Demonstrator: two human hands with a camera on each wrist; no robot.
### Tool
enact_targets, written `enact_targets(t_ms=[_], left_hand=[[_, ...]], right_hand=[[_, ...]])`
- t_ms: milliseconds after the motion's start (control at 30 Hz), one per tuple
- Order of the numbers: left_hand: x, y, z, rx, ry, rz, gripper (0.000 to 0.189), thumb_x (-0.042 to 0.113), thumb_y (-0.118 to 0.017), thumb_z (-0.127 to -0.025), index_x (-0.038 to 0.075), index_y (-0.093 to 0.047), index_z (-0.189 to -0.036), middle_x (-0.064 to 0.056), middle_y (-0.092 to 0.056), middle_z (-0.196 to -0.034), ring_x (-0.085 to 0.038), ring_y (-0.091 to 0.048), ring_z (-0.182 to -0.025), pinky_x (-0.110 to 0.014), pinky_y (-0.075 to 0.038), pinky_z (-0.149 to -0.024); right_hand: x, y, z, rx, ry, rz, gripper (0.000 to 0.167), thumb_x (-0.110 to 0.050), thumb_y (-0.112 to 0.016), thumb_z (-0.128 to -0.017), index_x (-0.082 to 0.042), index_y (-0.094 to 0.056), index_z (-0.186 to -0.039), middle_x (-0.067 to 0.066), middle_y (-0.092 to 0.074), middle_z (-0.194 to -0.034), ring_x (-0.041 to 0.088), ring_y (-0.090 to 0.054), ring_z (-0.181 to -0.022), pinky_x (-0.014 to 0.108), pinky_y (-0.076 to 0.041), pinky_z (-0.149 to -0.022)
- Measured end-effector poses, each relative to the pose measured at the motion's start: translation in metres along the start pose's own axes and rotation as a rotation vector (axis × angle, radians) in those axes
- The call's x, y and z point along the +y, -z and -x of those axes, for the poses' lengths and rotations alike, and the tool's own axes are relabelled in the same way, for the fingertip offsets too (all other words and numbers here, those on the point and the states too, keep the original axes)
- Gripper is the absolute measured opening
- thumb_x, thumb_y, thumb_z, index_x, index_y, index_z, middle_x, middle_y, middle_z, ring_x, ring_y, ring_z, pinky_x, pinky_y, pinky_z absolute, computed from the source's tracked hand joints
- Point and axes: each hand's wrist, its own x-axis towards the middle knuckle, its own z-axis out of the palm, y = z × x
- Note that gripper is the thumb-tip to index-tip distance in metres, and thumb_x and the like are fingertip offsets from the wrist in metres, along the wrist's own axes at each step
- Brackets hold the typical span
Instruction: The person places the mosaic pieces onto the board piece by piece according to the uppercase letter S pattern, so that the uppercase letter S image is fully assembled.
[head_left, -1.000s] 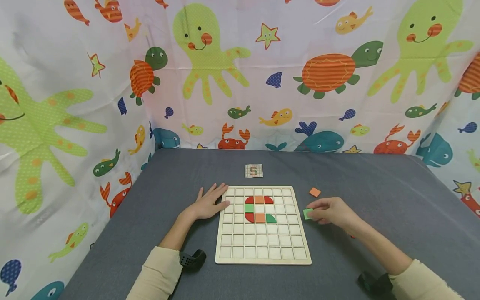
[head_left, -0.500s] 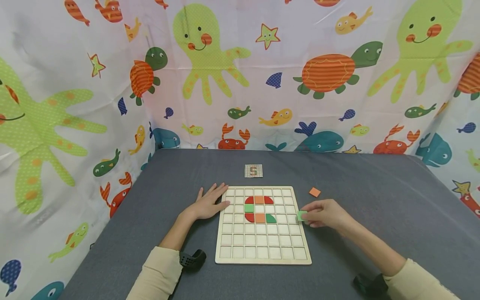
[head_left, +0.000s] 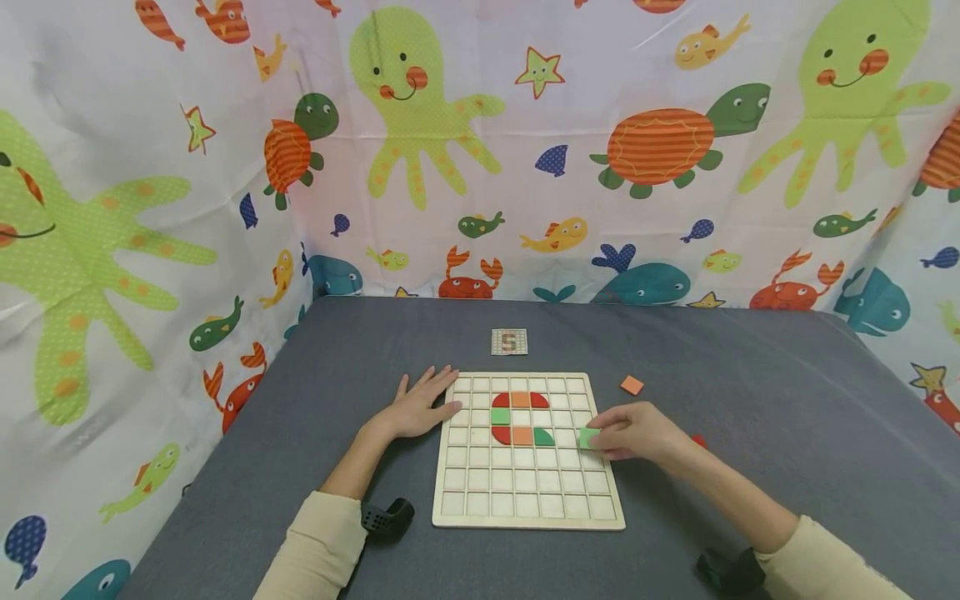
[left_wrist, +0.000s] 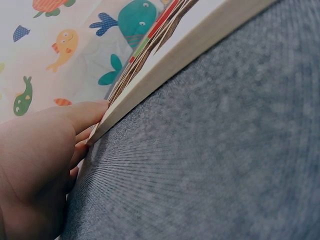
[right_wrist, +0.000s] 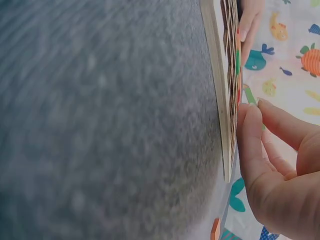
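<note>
A pale wooden grid board (head_left: 527, 521) lies on the grey cloth. Red rounded tiles (head_left: 538, 401), orange squares (head_left: 522, 436), a light green square (head_left: 499, 416) and a dark green rounded tile (head_left: 543, 437) sit in its upper cells. My left hand (head_left: 417, 407) rests at the board's upper left edge with fingers extended; in the left wrist view its thumb (left_wrist: 92, 111) touches the rim. My right hand (head_left: 636, 433) pinches another light green tile (head_left: 587, 437) between thumb and fingertips, above the board's right columns. The right wrist view shows this tile (right_wrist: 250, 96) edge-on.
A small card (head_left: 509, 342) with a coloured S pattern on a grid lies beyond the board. To the right is a loose orange tile (head_left: 632, 385). A red piece (head_left: 699, 441) shows partly behind the right forearm. A printed sea-animal curtain (head_left: 570, 183) surrounds the table.
My right hand has moved left with the light green tile, from beside the board to over its right columns. The left hand stays in place on the board's edge.
</note>
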Motion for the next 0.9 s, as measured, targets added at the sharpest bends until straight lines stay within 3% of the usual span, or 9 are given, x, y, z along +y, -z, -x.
enact_targets(t_ms=[200, 600, 900], left_hand=[[0.001, 0.001, 0.0, -0.005, 0.001, 0.013, 0.063, 0.037, -0.049, -0.1, 0.006, -0.027, -0.151, -0.014, -0.021, -0.155, -0.035, -0.008, -0.143, -0.062, 0.007, -0.106], [0.002, 0.001, 0.0, -0.002, 0.0, 0.002, 0.064, 0.038, -0.048, -0.1, 0.006, -0.027, -0.151, -0.014, -0.022, -0.155, -0.036, -0.008, -0.143, -0.062, 0.007, -0.106], [0.002, 0.001, 0.0, -0.001, 0.0, 0.001, 0.064, 0.037, -0.048, -0.1, 0.005, -0.027, -0.151, -0.015, -0.022, -0.155, -0.036, -0.008, -0.143, -0.062, 0.007, -0.106]], right_hand=[[0.0, -0.007, -0.003, -0.017, 0.0, 0.017, 0.036, -0.012, -0.076, -0.082, 0.008, -0.065, -0.11, 0.011, -0.07, -0.084, 0.018, -0.066, -0.077, 0.033, -0.055, -0.074], [-0.004, -0.022, -0.005, -0.058, 0.018, -0.013, 0.033, -0.01, -0.076, -0.081, 0.008, -0.066, -0.107, 0.012, -0.07, -0.088, 0.019, -0.068, -0.079, 0.034, -0.055, -0.073], [-0.007, -0.034, -0.009, -0.075, 0.025, -0.015, 0.032, -0.009, -0.076, -0.081, 0.007, -0.066, -0.106, 0.01, -0.069, -0.083, 0.02, -0.068, -0.076, 0.034, -0.056, -0.071]])
